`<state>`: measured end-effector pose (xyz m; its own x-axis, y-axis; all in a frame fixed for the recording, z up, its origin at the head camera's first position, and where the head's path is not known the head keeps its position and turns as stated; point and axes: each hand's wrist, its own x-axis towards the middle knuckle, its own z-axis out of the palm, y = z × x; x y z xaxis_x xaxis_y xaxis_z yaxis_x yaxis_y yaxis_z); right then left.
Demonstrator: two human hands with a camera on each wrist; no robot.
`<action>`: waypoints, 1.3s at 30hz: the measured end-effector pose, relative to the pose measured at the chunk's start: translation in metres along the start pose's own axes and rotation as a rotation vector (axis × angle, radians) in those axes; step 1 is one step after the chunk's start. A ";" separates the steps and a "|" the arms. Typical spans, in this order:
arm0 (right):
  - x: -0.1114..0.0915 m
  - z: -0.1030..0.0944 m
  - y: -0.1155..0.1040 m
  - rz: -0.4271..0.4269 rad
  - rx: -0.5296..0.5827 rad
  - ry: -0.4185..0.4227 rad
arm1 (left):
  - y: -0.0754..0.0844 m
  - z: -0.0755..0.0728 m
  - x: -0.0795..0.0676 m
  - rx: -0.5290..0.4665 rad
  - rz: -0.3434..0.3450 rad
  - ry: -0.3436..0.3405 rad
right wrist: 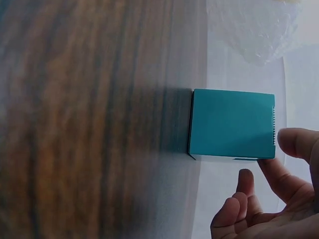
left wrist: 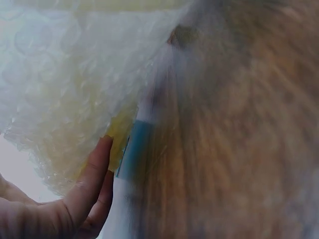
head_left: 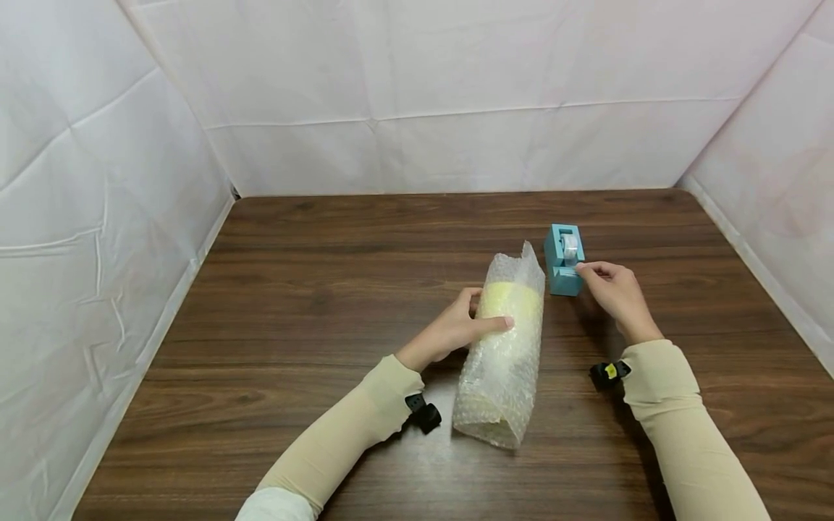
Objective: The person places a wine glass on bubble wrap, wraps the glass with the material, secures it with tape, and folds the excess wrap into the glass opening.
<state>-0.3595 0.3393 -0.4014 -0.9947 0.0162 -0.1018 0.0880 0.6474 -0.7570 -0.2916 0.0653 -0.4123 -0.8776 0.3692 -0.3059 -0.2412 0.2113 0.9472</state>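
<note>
Bubble-wrapped roll (head_left: 516,369), gripped by curled fingers of left hand (head_left: 452,325), on dark worktop (head_left: 326,268), just left of blue tape dispenser (head_left: 565,285), right hand (head_left: 614,293) at its toothed edge (right wrist: 273,124), cannot tell if pinching anything.

Head: bright, pale glare on tabletop (head_left: 430,467) | left wrist: hazy, tabletop blurred | right wrist: dimmer, tabletop soft

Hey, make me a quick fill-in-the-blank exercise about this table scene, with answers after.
The left hand grips a bundle covered in bubble ____.
The blue dispenser holds a clear roll of ____.
The hand nearer the dispenser is the person's ____ one.
The wooden tabletop is coloured dark ____.

Answers: wrap; tape; right; brown.
</note>
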 end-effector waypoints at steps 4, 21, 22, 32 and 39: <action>0.002 0.000 0.001 -0.056 -0.014 0.015 | -0.002 0.001 0.002 -0.009 -0.013 -0.011; 0.004 -0.012 -0.010 0.025 0.008 0.000 | 0.001 0.002 0.002 -0.011 -0.020 -0.032; 0.004 -0.013 -0.010 0.031 0.031 0.005 | 0.001 0.002 0.002 -0.011 -0.019 -0.031; 0.006 -0.017 -0.008 0.090 0.204 -0.047 | 0.001 0.006 0.003 0.025 -0.012 -0.028; 0.006 -0.022 -0.006 0.106 0.222 -0.087 | 0.000 0.006 0.004 0.039 -0.011 -0.033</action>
<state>-0.3670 0.3519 -0.3836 -0.9718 0.0029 -0.2356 0.2102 0.4626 -0.8613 -0.2925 0.0723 -0.4139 -0.8605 0.3963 -0.3201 -0.2343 0.2501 0.9394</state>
